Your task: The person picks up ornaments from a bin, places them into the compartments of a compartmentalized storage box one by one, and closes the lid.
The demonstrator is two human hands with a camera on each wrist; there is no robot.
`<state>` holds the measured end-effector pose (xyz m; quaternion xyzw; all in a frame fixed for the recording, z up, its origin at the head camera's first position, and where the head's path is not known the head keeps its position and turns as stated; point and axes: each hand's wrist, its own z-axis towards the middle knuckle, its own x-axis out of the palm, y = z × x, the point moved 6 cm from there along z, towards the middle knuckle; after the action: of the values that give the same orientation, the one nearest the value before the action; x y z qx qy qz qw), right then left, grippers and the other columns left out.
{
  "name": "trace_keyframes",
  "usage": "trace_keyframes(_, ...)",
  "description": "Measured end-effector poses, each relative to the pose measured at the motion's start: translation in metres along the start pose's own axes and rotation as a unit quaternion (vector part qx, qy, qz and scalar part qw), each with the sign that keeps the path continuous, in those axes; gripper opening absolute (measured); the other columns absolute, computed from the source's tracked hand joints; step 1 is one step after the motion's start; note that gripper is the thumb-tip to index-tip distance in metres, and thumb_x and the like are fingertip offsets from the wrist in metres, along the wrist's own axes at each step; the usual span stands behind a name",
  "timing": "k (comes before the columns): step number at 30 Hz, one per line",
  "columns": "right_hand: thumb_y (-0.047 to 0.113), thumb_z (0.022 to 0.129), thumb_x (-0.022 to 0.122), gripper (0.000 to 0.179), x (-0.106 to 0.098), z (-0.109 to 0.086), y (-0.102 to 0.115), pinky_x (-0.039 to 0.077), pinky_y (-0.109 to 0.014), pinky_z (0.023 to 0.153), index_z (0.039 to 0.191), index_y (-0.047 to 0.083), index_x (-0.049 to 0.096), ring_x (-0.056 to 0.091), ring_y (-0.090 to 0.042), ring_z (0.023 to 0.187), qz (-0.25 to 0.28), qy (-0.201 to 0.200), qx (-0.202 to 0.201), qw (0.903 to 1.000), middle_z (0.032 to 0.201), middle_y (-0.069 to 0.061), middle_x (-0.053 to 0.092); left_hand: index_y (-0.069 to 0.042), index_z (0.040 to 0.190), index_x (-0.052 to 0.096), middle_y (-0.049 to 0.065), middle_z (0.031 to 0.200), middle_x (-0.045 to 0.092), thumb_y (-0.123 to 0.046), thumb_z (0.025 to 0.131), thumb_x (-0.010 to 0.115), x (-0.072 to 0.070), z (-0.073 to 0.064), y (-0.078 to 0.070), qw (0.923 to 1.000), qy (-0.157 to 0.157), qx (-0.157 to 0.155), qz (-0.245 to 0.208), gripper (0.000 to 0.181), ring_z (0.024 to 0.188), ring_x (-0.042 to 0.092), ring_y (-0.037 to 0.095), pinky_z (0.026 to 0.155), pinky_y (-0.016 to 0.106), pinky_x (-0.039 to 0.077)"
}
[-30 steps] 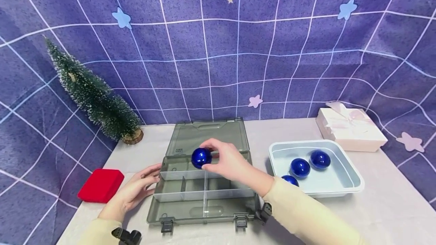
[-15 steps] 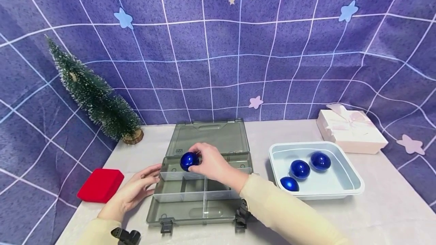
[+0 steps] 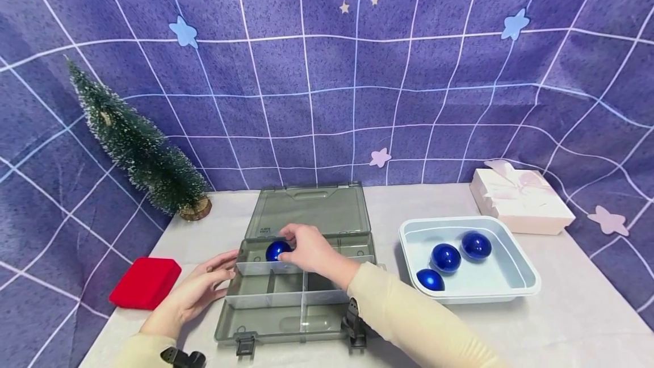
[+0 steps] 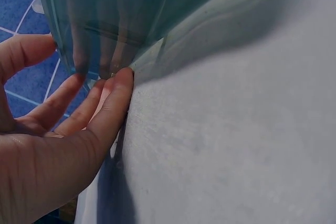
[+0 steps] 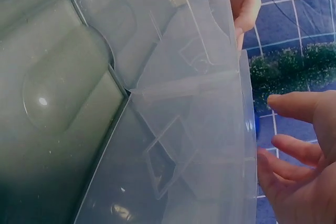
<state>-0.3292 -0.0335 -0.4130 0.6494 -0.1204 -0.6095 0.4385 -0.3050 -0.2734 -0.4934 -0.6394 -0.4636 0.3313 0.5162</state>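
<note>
A glossy blue ball (image 3: pixel 276 250) sits low in the rear left compartment of a smoky clear divided box (image 3: pixel 258 320), whose lid (image 3: pixel 309 209) lies back. My right hand (image 3: pixel 313 251) is at the ball's right side, fingers spread around it. In the right wrist view, those fingertips stand slightly apart, and only a sliver of the ball (image 5: pixel 257 124) shows behind the dividers (image 5: pixel 210 124). My left hand (image 3: pixel 196 291) touches the box's left side with extended fingers; the left wrist view shows fingertips (image 4: pixel 123 77) along its wall.
To the right, a pale plastic tray (image 3: pixel 531 277) holds 3 more blue balls (image 3: pixel 446 258). Behind it stands a white gift box (image 3: pixel 526 200) with a ribbon. A red box (image 3: pixel 145 283) lies left of my left hand. A small frosted tree (image 3: pixel 148 158) leans at the back left.
My right hand has carried the ball leftward and lowered it into the rear left compartment; its fingers have loosened around it. My left hand has stayed at the box's side.
</note>
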Motion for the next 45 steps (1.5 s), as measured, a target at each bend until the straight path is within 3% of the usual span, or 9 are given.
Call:
trace_keyframes(3,0.012,0.086,0.082,0.041,-0.003,-0.001,-0.001,0.051,-0.03,0.092,0.124,0.002,0.068,0.067,-0.025,0.104,0.02,0.01,-0.001,0.9997,0.113,-0.011,0.071,0.001,0.161,0.019,0.025,0.166,0.013,-0.007,0.099,0.055,0.0,0.001,0.0,1.0,-0.008,-0.004,-0.003,0.072,0.133,0.04,0.015,0.104,0.046,0.041)
trace_keyframes(10,0.01,0.09,0.076,0.029,-0.027,-0.011,-0.005,0.052,-0.034,0.092,0.119,0.005,0.069,0.067,-0.026,0.104,0.044,0.01,-0.021,0.9987,0.114,-0.011,0.072,0.004,0.16,0.016,0.028,0.165,0.013,-0.008,0.1,0.055,0.001,0.0,0.0,1.0,0.002,0.005,-0.008,0.072,0.123,0.049,0.004,0.101,0.041,0.044)
trace_keyframes(17,0.01,0.092,0.074,0.023,-0.066,-0.033,0.003,0.055,-0.034,0.089,0.115,0.007,0.07,0.067,-0.019,0.099,0.086,-0.012,-0.048,0.9951,0.11,-0.003,0.072,0.004,0.16,0.015,0.029,0.164,0.015,-0.008,0.101,0.053,0.002,-0.001,0.0,0.9999,0.005,0.008,-0.01,0.071,0.122,0.051,0.004,0.102,0.042,0.043)
trace_keyframes(25,0.014,0.094,0.073,0.028,-0.117,-0.071,0.006,0.053,-0.045,0.094,0.12,0.005,0.068,0.065,-0.028,0.109,0.106,-0.041,-0.088,0.9897,0.117,-0.007,0.07,0.002,0.161,0.017,0.026,0.166,0.014,-0.009,0.1,0.054,0.0,0.002,0.001,0.9999,-0.011,0.0,-0.005,0.072,0.132,0.043,0.012,0.105,0.046,0.04)
trace_keyframes(29,0.012,0.093,0.074,0.03,-0.14,-0.092,-0.004,0.052,-0.045,0.095,0.122,0.005,0.068,0.065,-0.025,0.109,0.096,-0.059,-0.107,0.9878,0.117,-0.006,0.07,0.001,0.161,0.017,0.025,0.166,0.013,-0.01,0.1,0.054,0.0,0.001,0.001,0.9999,-0.015,-0.004,0.002,0.072,0.138,0.035,0.018,0.106,0.047,0.038)
trace_keyframes(32,0.01,0.093,0.074,0.031,-0.157,-0.11,-0.016,0.052,-0.043,0.096,0.123,0.003,0.068,0.064,-0.026,0.111,0.084,-0.071,-0.122,0.9864,0.119,-0.006,0.069,0.001,0.161,0.017,0.025,0.166,0.014,-0.01,0.1,0.054,0.0,0.001,0.002,0.9999,-0.015,-0.004,-0.002,0.072,0.131,0.04,0.011,0.105,0.046,0.039)
trace_keyframes(38,0.005,0.095,0.071,0.028,-0.189,-0.148,-0.049,0.052,-0.035,0.094,0.122,0.002,0.068,0.063,-0.024,0.113,0.069,-0.087,-0.113,0.9874,0.121,-0.003,0.069,0.001,0.161,0.017,0.025,0.166,0.013,-0.011,0.1,0.054,0.0,0.001,0.002,0.9998,-0.016,-0.009,0.0,0.072,0.134,0.038,0.014,0.106,0.047,0.038)
trace_keyframes(42,0.002,0.095,0.07,0.026,-0.201,-0.169,-0.07,0.053,-0.029,0.091,0.121,0.002,0.068,0.065,-0.018,0.109,0.069,-0.086,-0.106,0.9883,0.117,-0.001,0.069,0.0,0.161,0.017,0.025,0.166,0.012,-0.011,0.1,0.054,0.001,0.0,0.001,0.9997,-0.021,-0.014,0.007,0.073,0.143,0.027,0.026,0.108,0.05,0.034)
trace_keyframes(45,0.001,0.094,0.071,0.028,-0.203,-0.181,-0.086,0.054,-0.027,0.087,0.121,0.002,0.068,0.067,-0.017,0.106,0.067,-0.074,-0.101,0.9898,0.115,-0.005,0.07,-0.001,0.161,0.018,0.024,0.166,0.014,-0.012,0.1,0.055,0.002,0.0,0.002,0.9994,-0.026,-0.02,0.007,0.073,0.141,0.03,0.023,0.107,0.049,0.035)
